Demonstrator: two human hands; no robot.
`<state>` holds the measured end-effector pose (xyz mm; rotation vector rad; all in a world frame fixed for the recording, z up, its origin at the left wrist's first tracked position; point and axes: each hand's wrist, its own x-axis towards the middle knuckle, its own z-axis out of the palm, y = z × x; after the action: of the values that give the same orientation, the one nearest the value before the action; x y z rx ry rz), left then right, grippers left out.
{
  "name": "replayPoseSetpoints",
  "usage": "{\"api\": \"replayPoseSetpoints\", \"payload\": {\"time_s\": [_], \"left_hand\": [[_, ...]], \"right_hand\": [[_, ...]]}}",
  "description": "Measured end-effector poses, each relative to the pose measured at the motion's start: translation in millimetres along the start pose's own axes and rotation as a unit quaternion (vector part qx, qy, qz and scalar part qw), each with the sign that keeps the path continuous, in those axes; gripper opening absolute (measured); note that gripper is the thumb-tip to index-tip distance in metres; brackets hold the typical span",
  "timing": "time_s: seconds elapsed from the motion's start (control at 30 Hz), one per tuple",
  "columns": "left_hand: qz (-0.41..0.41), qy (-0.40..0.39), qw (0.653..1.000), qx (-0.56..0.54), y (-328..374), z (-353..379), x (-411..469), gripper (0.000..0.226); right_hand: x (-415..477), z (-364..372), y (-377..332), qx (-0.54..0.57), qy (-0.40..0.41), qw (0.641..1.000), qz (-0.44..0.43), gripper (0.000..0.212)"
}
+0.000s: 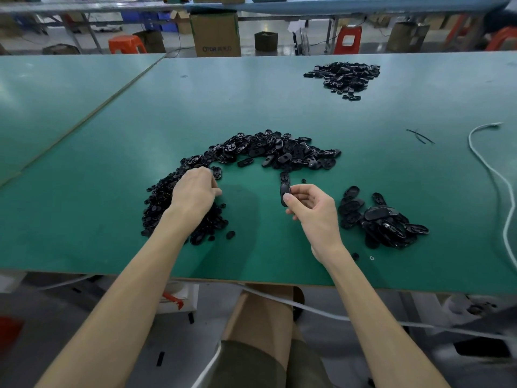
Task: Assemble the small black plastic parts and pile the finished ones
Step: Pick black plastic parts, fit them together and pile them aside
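1. On the green-topped workbench in front of the seated person, small black plastic parts lie in several heaps.
2. A long curved heap of loose black plastic parts arcs from the middle of the bench round to the person's left, where the pieces look smaller and flatter.
3. The left hand rests knuckles-up on the left end of that curved heap, fingers curled down among the pieces. I cannot tell whether it has hold of one.
4. The right hand is raised just above the bench near the middle and pinches a black oval plastic piece between thumb and fingertips, holding it on end.
5. A single black part lies on the bench just beyond the held piece, near the inner edge of the arc.
6. A smaller pile of black oval parts sits just to the right of the right hand.
7. A third pile of black parts lies well apart, towards the far right edge of the bench.
8. A white cable snakes along the right side of the bench, and two thin black strips lie crossed near it.
9. Beyond the bench stand a brown cardboard box, an orange plastic stool and a red plastic stool.
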<state>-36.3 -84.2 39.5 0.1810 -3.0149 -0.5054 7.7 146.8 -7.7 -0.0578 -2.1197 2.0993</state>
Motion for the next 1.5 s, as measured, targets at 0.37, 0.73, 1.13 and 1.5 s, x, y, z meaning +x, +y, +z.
{"api": "replayPoseSetpoints", "payload": {"time_s": [0.37,0.73,1.13,1.5], "left_hand": [[0.059,0.042,0.995,0.074,10,12,-5,0.012],[0.055,-0.056,0.860,-0.505,77,51,-29,0.014],[0.022,-0.001,0.765,-0.644,73,73,-42,0.007],[0.051,0.010,0.801,-0.596,72,77,-41,0.007]], "right_hand": [[-1,-1,-1,0.006,0.005,1.000,0.003,0.008],[-2,-1,-3,0.031,0.018,0.999,-0.004,0.015],[0,-2,-1,0.057,0.024,0.998,0.001,0.019],[1,-2,1,0.054,0.030,0.998,0.006,0.018]]}}
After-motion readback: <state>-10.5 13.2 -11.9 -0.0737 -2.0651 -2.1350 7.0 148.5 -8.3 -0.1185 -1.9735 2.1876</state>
